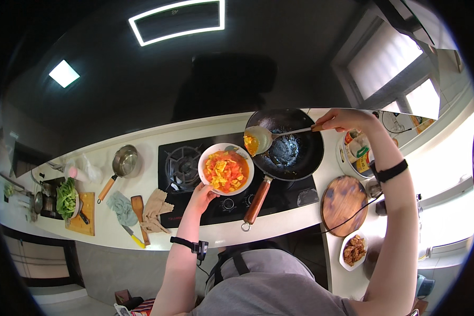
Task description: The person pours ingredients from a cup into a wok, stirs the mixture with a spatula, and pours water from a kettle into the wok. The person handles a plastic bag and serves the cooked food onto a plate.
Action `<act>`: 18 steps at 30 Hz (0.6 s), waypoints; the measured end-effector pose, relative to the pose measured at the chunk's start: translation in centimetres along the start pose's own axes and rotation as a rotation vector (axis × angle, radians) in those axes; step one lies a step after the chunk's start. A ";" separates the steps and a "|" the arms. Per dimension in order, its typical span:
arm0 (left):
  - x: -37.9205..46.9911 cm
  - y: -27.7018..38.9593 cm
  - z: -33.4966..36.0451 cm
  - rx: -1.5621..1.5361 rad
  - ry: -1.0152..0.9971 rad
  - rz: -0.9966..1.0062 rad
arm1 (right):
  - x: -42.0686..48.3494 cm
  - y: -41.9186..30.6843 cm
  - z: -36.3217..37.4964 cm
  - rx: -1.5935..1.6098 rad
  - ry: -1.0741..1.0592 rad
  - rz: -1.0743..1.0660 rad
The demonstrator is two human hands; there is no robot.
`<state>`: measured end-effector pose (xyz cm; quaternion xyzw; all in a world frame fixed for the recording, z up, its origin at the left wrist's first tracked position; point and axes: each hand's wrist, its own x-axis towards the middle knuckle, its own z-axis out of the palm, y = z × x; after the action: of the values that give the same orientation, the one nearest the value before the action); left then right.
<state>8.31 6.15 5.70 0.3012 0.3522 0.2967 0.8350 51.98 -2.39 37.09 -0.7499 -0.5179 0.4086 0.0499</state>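
Observation:
My left hand (202,198) grips the near rim of a white bowl (202,173), holding it above the gas stove (205,211). Cooked tomato and egg (226,170) fill the bowl. From the right, my right hand (341,119) holds the wooden handle of a metal cooking ladle (264,139). Some egg and sauce lie in the ladle's head, which is over the wok's left rim, close to the bowl. The black wok (308,158) rests on the right side of the stove, with only an oily film and small scraps inside. Its wooden handle (258,201) points towards me.
Left of the stove are a small saucepan (125,161), a wooden spatula (139,215), a yellow-handled knife (134,237) and cloths (156,209). Leafy greens (66,199) sit by a cutting board (89,205). On the right are a round wooden board (343,205) and a dish of browned food (354,251).

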 end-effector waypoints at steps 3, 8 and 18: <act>0.0 -0.6 -0.4 -0.010 -0.014 -0.001 | -4.4 -5.8 1.9 -0.154 0.073 -0.065; 0.1 -0.9 -1.5 -0.052 -0.013 -0.037 | -9.0 -9.2 7.8 -0.464 0.320 -0.160; -1.3 0.7 -1.5 -0.068 -0.062 0.000 | -9.1 -3.9 9.5 0.246 0.167 -0.009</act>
<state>6.20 6.12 5.94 0.2818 0.3157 0.2990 0.8553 41.61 -11.31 37.84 -0.7671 -0.4612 0.4053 0.1862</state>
